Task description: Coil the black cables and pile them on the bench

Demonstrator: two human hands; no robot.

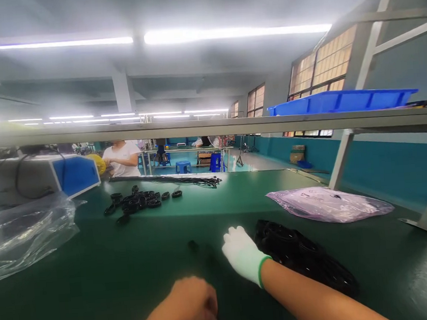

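Observation:
My left hand [193,304] is bare and hovers low over the green tabletop [108,281]. Its fingers curl inward, and whatever they may hold is hidden. A white glove with a green cuff covers my right hand [242,254], its fingers bent down and seen from the back, so their grip is out of sight. Right beside the glove lies a long heap of black coiled cables [302,251]. A small, blurred dark object [193,246] shows ahead of my left hand; its kind is unclear.
Black coils [139,200] lie in a loose pile farther back, with long thin black cables [193,180] behind. Clear plastic [27,234] is at left, a pinkish plastic bag [328,203] at right. A shelf [203,127] crosses above, bearing a blue tray [342,101]. A person [122,157] sits beyond.

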